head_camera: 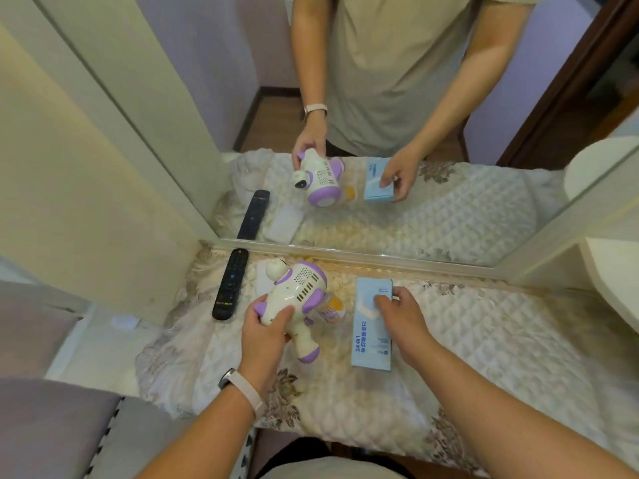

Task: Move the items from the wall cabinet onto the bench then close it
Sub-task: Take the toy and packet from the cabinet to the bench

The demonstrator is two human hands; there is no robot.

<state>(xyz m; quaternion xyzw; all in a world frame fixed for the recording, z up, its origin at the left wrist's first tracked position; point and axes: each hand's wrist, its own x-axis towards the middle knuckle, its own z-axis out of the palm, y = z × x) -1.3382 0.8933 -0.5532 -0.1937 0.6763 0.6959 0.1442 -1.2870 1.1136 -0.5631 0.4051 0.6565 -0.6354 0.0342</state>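
My left hand (264,335) grips a white and purple toy (299,293) shaped like a gun, held just above the quilted bench cover (484,340). My right hand (401,316) holds the far end of a light blue box (371,324) that lies flat on the cover. A small clear bottle with orange contents (330,307) lies between the toy and the box, partly hidden by the toy. A mirror (380,98) behind the bench reflects both hands and the items. The wall cabinet is not clearly in view.
A black remote control (231,283) lies at the left of the bench near the mirror's base. A cream panel (86,167) stands at the left. A grey cushioned seat (52,426) is at the lower left. White rounded furniture (615,281) sits at the right.
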